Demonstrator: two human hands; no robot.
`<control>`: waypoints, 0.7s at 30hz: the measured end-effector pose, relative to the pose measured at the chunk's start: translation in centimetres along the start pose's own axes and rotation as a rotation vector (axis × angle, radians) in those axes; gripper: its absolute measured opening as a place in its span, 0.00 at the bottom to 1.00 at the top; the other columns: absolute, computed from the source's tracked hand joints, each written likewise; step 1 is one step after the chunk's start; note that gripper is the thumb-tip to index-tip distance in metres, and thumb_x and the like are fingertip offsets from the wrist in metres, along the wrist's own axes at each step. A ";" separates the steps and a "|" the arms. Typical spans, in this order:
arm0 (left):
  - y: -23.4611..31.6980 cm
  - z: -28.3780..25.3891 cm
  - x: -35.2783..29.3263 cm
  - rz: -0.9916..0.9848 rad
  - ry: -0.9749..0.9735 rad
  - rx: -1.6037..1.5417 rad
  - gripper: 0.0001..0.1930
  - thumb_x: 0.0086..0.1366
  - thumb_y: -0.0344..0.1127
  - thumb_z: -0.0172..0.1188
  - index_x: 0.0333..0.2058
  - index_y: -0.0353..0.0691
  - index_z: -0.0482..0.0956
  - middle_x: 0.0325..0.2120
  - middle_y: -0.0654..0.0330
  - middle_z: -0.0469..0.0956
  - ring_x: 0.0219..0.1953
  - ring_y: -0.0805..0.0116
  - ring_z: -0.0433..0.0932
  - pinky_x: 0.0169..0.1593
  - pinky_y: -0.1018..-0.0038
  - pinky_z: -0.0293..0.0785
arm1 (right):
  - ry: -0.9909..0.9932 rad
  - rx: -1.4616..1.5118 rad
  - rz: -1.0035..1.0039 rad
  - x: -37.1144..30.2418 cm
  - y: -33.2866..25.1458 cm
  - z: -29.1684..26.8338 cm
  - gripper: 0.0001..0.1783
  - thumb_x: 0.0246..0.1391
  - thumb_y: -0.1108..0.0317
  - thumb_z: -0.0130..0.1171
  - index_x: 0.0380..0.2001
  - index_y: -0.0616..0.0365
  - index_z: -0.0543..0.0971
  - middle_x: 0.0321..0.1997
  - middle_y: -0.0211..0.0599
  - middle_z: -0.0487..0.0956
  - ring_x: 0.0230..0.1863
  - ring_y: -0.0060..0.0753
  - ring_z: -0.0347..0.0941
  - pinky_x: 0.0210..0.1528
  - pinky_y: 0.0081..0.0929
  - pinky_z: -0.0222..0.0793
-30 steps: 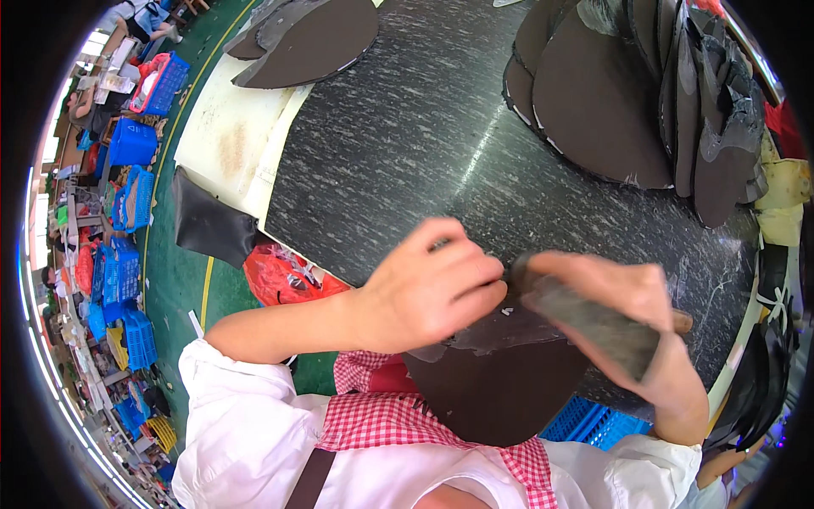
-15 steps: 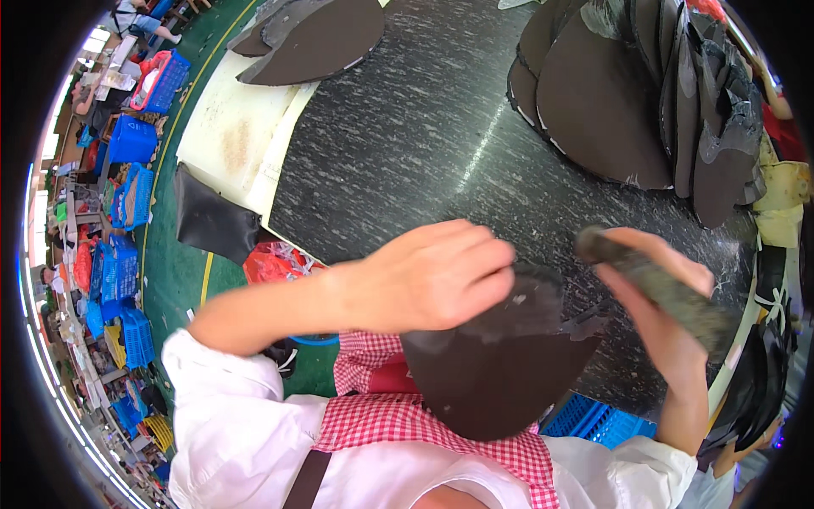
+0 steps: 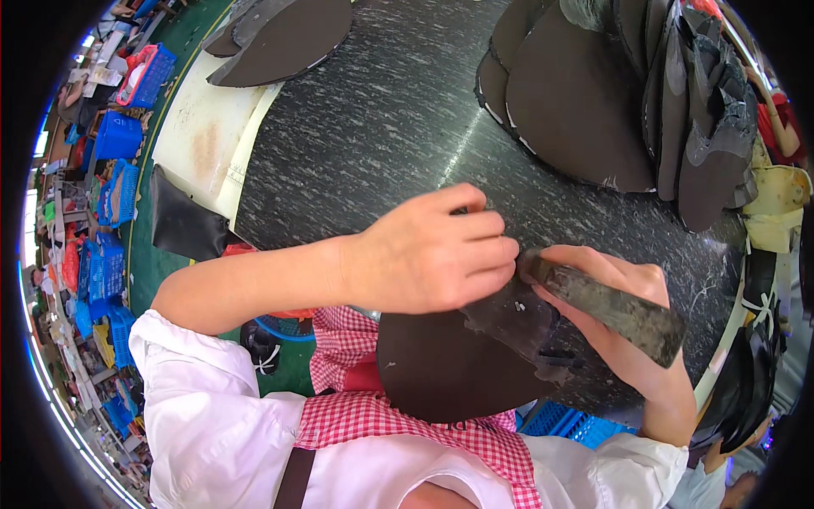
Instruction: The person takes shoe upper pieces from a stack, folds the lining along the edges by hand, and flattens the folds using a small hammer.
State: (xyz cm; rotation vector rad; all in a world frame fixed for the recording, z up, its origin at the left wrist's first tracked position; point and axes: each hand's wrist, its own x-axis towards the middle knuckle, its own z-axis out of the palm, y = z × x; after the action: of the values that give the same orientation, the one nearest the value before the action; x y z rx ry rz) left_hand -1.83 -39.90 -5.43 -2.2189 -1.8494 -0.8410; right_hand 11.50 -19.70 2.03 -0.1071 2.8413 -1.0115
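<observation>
My left hand [image 3: 437, 254] is closed, its fingers curled at the far edge of a dark brown rounded sheet piece [image 3: 454, 365]. The sheet lies at the table's near edge, overhanging toward my apron. A shiny grey patch and a ragged flap mark its right side; my fingers hide the gripped part. My right hand [image 3: 619, 288] is closed around a thick, scuffed grey bar-like tool [image 3: 610, 310] with a dark rounded end. That end is right beside my left fingertips, over the sheet's far side; whether it touches the sheet I cannot tell.
A large stack of similar brown pieces [image 3: 585, 102] lies at the far right of the black speckled table [image 3: 381, 110]. Several more pieces [image 3: 288, 38] lie far left, on a cream board [image 3: 191, 140]. Blue baskets [image 3: 119, 195] line the floor at left; another blue crate [image 3: 585, 424] is below the table.
My right hand has brought the tool leftward, up to my left fingers. The sheet has turned, so its grey patch now lies more to the right. The whole view has shifted slightly.
</observation>
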 end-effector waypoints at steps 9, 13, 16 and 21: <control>0.7 -0.4 -0.1 -0.355 0.111 -0.190 0.12 0.46 0.32 0.65 0.32 0.38 0.83 0.35 0.63 0.78 0.37 0.66 0.77 0.48 0.63 0.72 | -0.017 0.021 -0.001 0.4 0.4 0.1 0.15 0.48 0.72 0.70 0.41 0.59 0.81 0.32 0.41 0.84 0.30 0.42 0.83 0.32 0.29 0.76; 1.4 0.3 -0.2 -0.173 0.069 0.048 0.12 0.46 0.33 0.66 0.32 0.40 0.83 0.34 0.64 0.79 0.35 0.66 0.77 0.47 0.63 0.73 | 0.031 -0.052 -0.052 0.7 0.2 -0.4 0.15 0.48 0.72 0.70 0.41 0.58 0.81 0.31 0.41 0.83 0.30 0.42 0.82 0.32 0.29 0.76; 3.3 0.3 0.1 -0.092 0.000 0.250 0.13 0.41 0.32 0.63 0.29 0.36 0.82 0.34 0.58 0.79 0.36 0.64 0.77 0.47 0.63 0.74 | -0.035 -0.036 -0.060 1.0 -0.3 -0.4 0.16 0.47 0.72 0.70 0.41 0.58 0.81 0.31 0.42 0.83 0.30 0.43 0.82 0.32 0.29 0.76; 4.2 0.3 0.5 -0.199 -0.068 0.140 0.15 0.39 0.32 0.60 0.30 0.34 0.81 0.33 0.55 0.78 0.34 0.63 0.76 0.45 0.64 0.75 | -0.027 -0.016 -0.088 1.3 -0.4 -0.3 0.15 0.48 0.73 0.69 0.41 0.59 0.81 0.31 0.43 0.83 0.30 0.44 0.82 0.32 0.29 0.76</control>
State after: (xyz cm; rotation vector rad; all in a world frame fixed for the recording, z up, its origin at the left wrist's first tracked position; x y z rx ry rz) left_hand 2.30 -40.37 -4.41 -2.0292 -2.1174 -0.6498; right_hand 10.15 -19.94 2.42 -0.2476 2.8431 -0.9960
